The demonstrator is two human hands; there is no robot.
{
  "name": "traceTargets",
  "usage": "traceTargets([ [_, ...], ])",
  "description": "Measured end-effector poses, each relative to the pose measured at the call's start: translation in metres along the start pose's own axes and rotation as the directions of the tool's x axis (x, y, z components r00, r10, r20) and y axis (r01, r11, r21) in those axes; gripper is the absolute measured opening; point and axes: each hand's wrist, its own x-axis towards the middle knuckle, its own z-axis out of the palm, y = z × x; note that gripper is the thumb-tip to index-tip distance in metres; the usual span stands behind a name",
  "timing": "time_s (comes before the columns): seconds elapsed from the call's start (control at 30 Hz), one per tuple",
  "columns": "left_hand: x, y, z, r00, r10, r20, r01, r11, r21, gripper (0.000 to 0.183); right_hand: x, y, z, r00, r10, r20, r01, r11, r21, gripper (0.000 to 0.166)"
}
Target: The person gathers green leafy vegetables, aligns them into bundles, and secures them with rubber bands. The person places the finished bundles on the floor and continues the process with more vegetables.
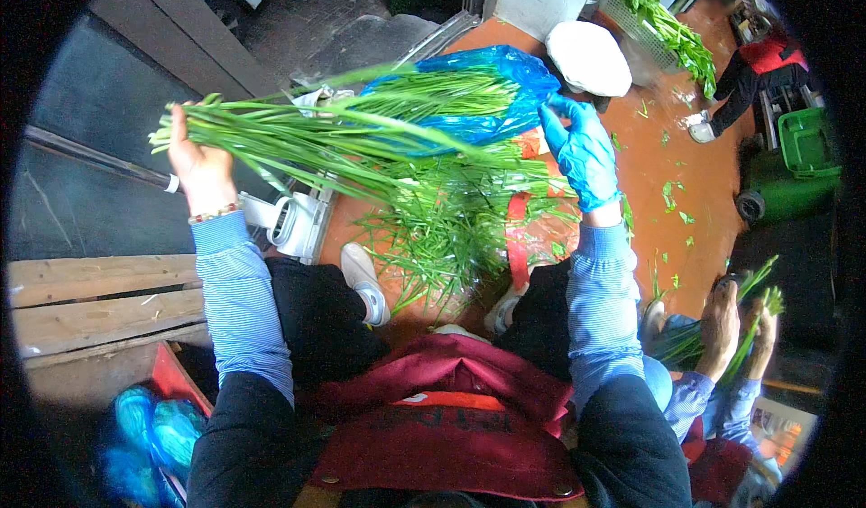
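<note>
My bare left hand (193,159) grips a bunch of long green chive-like stalks (291,129) near their cut ends, holding it out sideways. The loose ends of the bunch reach right, blurred, across a blue plastic bag (487,61). More green stalks (453,95) lie in the bag's opening. My right hand (582,149), in a blue disposable glove, pinches the right end of the bag between thumb and fingers. Below, a heap of loose stalks (460,237) is spread between my shoes, with a red strap (517,237) beside it.
A white rounded thing (588,58) stands behind the bag. At lower right, a co-worker's hands (720,329) hold stalks. A green bin (788,190) and a plastic crate (639,31) with leafy greens stand farther right. Wooden planks (108,298) and blue bags (152,433) are at left.
</note>
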Motion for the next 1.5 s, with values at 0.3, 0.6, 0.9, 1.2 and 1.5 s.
traceTargets([
  [0.3,-0.080,-0.095,0.073,0.931,-0.269,0.248,0.141,0.889,0.435,0.019,-0.004,-0.087,0.013,0.965,-0.197,0.175,0.060,0.810,0.584,0.078],
  [0.6,-0.103,-0.128,0.085,0.871,-0.374,0.318,0.287,0.913,0.289,0.019,-0.026,-0.110,0.076,0.846,-0.199,0.495,-0.305,0.581,0.755,0.052],
  [0.9,-0.104,-0.124,0.069,0.594,-0.564,0.573,0.065,0.744,0.665,0.042,-0.031,-0.125,0.062,0.832,-0.124,0.541,-0.466,0.374,0.802,0.035],
  [1.2,-0.108,-0.125,0.077,0.737,-0.377,0.562,-0.064,0.788,0.612,0.014,-0.005,-0.092,0.061,0.655,-0.412,0.634,-0.089,0.791,0.606,0.058],
  [1.5,-0.067,-0.138,0.079,0.565,-0.435,0.700,-0.659,0.272,0.701,0.014,0.046,0.082,0.069,0.768,0.182,0.614,-0.222,0.975,-0.011,0.050],
])
